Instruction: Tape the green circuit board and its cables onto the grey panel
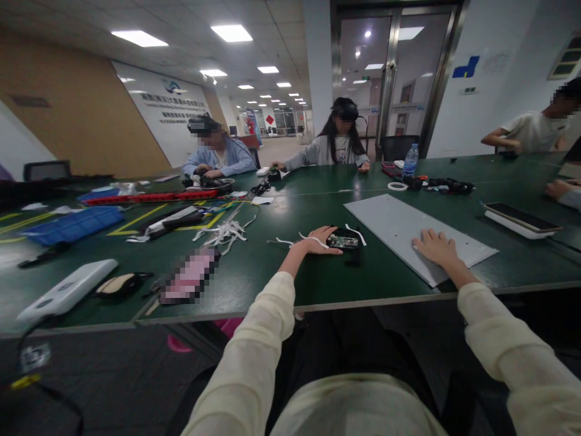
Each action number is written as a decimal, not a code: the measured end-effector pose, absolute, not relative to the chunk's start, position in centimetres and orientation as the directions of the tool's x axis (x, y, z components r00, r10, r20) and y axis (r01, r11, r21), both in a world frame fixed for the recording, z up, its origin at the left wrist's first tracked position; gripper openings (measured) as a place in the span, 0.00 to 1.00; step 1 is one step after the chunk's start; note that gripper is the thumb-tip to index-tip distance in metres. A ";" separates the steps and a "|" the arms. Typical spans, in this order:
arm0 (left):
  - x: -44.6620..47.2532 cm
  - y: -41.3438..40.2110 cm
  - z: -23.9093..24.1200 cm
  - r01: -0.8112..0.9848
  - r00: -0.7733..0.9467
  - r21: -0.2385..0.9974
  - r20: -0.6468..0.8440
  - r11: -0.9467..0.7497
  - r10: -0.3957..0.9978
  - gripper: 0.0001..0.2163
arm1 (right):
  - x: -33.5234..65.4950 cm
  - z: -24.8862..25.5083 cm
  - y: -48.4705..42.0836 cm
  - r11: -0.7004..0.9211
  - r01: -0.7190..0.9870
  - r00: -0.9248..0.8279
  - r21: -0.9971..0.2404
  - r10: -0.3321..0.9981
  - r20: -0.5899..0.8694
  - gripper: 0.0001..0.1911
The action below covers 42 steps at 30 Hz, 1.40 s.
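My left hand [318, 240] is closed around the left end of a small black-cased circuit board [344, 241] on the table, its thumb on the near side and fingers on the far side. White strips [356, 234] lie by the board, and another crosses the back of that hand. A black piece [353, 260] sits just in front of the board. To the right, my right hand [436, 246] rests flat with fingers spread on a grey flat panel [394, 227]; nothing is in its grip.
Left of my hands are a pile of white strips [227, 234], a pink phone [190, 275], a beige mouse [118, 284], a white device [68, 290] and a blue tray [75, 225]. A phone on a white block [521, 219] stands right. Several people sit around the green table [281, 281].
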<state>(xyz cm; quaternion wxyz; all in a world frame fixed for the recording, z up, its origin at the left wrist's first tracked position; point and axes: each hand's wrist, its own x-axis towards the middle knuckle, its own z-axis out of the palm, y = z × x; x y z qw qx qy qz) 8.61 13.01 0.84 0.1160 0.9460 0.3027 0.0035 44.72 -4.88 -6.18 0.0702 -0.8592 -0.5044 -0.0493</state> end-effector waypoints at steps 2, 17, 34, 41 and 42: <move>8.4 13.1 1.0 0.542 0.832 0.261 -0.036 -0.799 0.553 0.48 | 44.5 -6.3 -4.4 -0.482 0.873 0.488 -0.077 0.858 0.161 0.30; 10.3 13.6 2.5 0.624 0.777 0.178 -0.250 -0.761 0.578 0.54 | 42.4 -6.1 -1.8 -0.439 0.892 0.451 -0.106 0.878 0.160 0.31; 5.1 13.3 8.2 0.535 0.830 0.132 0.105 -0.835 0.548 0.47 | 41.5 -5.8 -1.0 -0.362 0.929 0.369 -0.075 0.919 0.141 0.31; 3.7 14.2 9.7 0.524 0.832 0.083 0.164 -0.848 0.530 0.47 | 40.4 -5.9 -2.0 -0.185 0.982 0.189 -0.043 0.976 0.112 0.34; 3.6 14.2 9.8 0.527 0.830 0.082 0.164 -0.846 0.533 0.46 | 40.3 -5.8 -2.1 -0.153 0.987 0.156 -0.043 0.982 0.101 0.34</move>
